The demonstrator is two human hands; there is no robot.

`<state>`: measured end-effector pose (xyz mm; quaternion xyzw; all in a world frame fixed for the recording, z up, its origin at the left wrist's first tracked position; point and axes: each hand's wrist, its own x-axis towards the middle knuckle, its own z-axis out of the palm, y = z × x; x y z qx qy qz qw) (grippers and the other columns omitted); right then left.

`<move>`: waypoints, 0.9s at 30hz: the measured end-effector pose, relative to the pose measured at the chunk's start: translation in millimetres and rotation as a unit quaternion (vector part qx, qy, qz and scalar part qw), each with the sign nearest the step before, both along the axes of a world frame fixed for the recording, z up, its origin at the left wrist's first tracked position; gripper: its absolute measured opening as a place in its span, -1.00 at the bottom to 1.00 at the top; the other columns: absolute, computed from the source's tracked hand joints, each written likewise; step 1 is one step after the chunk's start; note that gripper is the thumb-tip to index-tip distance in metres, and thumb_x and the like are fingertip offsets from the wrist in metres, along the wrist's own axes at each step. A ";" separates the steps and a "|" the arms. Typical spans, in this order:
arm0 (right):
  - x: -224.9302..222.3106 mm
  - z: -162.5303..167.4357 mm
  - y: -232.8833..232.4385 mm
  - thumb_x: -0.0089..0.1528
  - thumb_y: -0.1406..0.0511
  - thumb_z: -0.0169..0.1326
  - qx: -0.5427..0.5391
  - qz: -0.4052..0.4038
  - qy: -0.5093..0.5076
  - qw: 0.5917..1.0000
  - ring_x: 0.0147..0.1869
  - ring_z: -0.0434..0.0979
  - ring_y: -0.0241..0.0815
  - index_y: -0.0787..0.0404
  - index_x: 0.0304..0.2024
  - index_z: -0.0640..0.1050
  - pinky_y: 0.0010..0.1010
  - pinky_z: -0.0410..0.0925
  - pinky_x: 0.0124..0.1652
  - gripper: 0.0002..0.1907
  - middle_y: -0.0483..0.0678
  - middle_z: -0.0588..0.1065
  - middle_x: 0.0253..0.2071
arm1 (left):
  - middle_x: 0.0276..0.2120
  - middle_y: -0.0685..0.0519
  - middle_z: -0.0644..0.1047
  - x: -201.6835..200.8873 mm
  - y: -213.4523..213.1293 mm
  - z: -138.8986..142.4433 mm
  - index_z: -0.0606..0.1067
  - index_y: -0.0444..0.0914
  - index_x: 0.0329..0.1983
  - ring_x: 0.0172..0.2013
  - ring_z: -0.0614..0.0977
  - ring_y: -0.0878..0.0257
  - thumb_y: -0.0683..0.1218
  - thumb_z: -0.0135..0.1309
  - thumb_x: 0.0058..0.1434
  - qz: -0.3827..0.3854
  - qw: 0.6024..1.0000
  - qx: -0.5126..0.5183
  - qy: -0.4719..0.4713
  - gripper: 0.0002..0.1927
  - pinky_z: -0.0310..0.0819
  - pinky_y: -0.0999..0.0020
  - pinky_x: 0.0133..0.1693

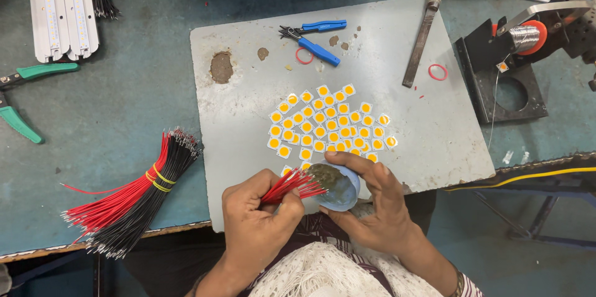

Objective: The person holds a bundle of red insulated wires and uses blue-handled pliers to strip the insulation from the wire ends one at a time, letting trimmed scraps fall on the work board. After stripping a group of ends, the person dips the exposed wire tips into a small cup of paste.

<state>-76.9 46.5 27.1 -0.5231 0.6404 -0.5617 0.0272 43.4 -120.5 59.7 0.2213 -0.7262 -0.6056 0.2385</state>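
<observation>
Red wires (290, 186), a small bunch, sit pinched in the left hand (257, 222), tips dipping into one small blue dish (340, 186) at the near edge of the grey board (248, 95). The right hand (372, 207) cups that dish, fingers curled around its rim. On the board just beyond: several dozen yellow square chips (329, 124), too many to count exactly. Also on the board are one blue-handled cutter (313, 39), two red rings (437, 72) and one file (428, 24). Left of the board lies one banded red-and-black wire bundle (133, 193).
</observation>
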 end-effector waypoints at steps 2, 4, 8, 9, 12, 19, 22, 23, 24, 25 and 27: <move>-0.5 -1.5 0.6 0.09 0.52 0.37 -0.003 0.000 -0.005 1.000 0.36 0.50 0.11 -0.31 0.56 -0.22 -0.07 0.44 0.28 0.33 0.24 0.36 0.32 | -0.72 0.21 0.34 0.1 -0.2 0.0 0.44 -0.37 -0.59 -0.63 0.23 0.56 -0.28 0.15 0.07 0.003 1.000 -0.002 -0.007 -0.83 0.05 0.52 -0.62; -0.6 -2.2 1.0 0.09 0.52 0.37 -0.003 -0.001 -0.003 1.000 0.36 0.50 0.11 -0.31 0.56 -0.22 -0.08 0.44 0.28 0.33 0.23 0.36 0.31 | -0.71 0.22 0.34 0.1 -0.2 0.7 0.43 -0.37 -0.59 -0.62 0.24 0.56 -0.28 0.15 0.08 0.001 1.000 -0.001 0.000 -0.83 0.06 0.53 -0.61; 0.2 0.7 2.5 0.11 0.52 0.36 0.006 0.007 -0.001 1.000 0.37 0.52 0.08 -0.34 0.56 -0.24 -0.10 0.46 0.29 0.33 0.22 0.36 0.33 | -0.70 0.21 0.36 -2.0 0.4 3.3 0.44 -0.37 -0.58 -0.61 0.25 0.56 -0.28 0.14 0.09 -0.004 1.000 0.014 0.005 -0.83 0.09 0.53 -0.61; 1.1 1.4 2.4 0.11 0.51 0.37 0.007 0.011 0.003 1.000 0.36 0.53 0.07 -0.33 0.56 -0.23 -0.09 0.45 0.29 0.33 0.22 0.37 0.33 | -0.71 0.21 0.36 -2.7 0.5 3.7 0.44 -0.38 -0.58 -0.62 0.25 0.56 -0.28 0.14 0.08 -0.005 1.000 0.012 -0.001 -0.84 0.08 0.52 -0.62; 3.5 2.9 2.0 0.09 0.50 0.39 0.011 0.015 0.013 1.000 0.33 0.53 0.07 -0.32 0.56 -0.21 -0.09 0.45 0.27 0.33 0.22 0.38 0.31 | -0.73 0.20 0.37 -3.7 1.0 4.6 0.46 -0.38 -0.58 -0.64 0.26 0.56 -0.28 0.13 0.06 -0.007 1.000 0.008 -0.010 -0.87 0.09 0.52 -0.64; -4.0 -1.6 3.3 0.09 0.52 0.37 -0.002 -0.010 0.016 1.000 0.32 0.53 0.07 -0.29 0.56 -0.22 -0.12 0.45 0.25 0.32 0.23 0.36 0.31 | -0.72 0.21 0.36 -2.0 0.4 2.5 0.44 -0.38 -0.59 -0.63 0.25 0.56 -0.27 0.15 0.08 0.001 1.000 -0.014 -0.001 -0.83 0.08 0.53 -0.62; -6.6 -3.8 6.2 0.10 0.52 0.36 -0.003 -0.015 0.009 1.000 0.32 0.53 0.07 -0.26 0.56 -0.21 -0.14 0.45 0.24 0.30 0.25 0.35 0.32 | -0.72 0.23 0.35 0.4 -0.1 1.5 0.48 -0.37 -0.56 -0.65 0.22 0.57 -0.25 0.17 0.11 0.002 1.000 0.014 -0.017 -0.83 0.02 0.52 -0.63; -7.3 -4.2 7.1 0.10 0.52 0.35 -0.002 -0.017 0.006 1.000 0.32 0.52 0.07 -0.24 0.56 -0.21 -0.15 0.45 0.24 0.30 0.26 0.35 0.33 | -0.72 0.25 0.35 1.2 -0.4 1.0 0.50 -0.36 -0.55 -0.66 0.21 0.58 -0.24 0.18 0.13 0.001 0.999 0.030 -0.022 -0.84 0.00 0.52 -0.64; -8.0 -4.4 7.8 0.09 0.52 0.35 -0.003 -0.017 0.003 1.000 0.33 0.52 0.07 -0.24 0.55 -0.20 -0.14 0.45 0.24 0.29 0.26 0.35 0.32 | -0.71 0.25 0.34 1.5 -0.5 0.3 0.50 -0.36 -0.54 -0.66 0.20 0.58 -0.24 0.19 0.13 0.001 0.999 0.040 -0.024 -0.84 -0.02 0.52 -0.64; -8.7 -4.2 8.5 0.09 0.52 0.35 -0.004 -0.018 0.001 1.000 0.33 0.51 0.07 -0.23 0.55 -0.20 -0.14 0.45 0.25 0.29 0.26 0.35 0.32 | -0.70 0.26 0.34 1.7 -0.4 -0.5 0.50 -0.36 -0.52 -0.66 0.18 0.58 -0.24 0.20 0.14 0.001 0.998 0.050 -0.025 -0.85 -0.04 0.53 -0.64; -9.6 -3.5 9.2 0.09 0.52 0.35 -0.008 -0.017 -0.007 1.000 0.34 0.50 0.07 -0.23 0.55 -0.19 -0.14 0.45 0.25 0.28 0.26 0.34 0.32 | -0.69 0.27 0.35 2.5 -0.5 -2.4 0.52 -0.37 -0.49 -0.66 0.18 0.59 -0.23 0.20 0.15 -0.002 0.997 0.074 -0.022 -0.86 -0.05 0.53 -0.64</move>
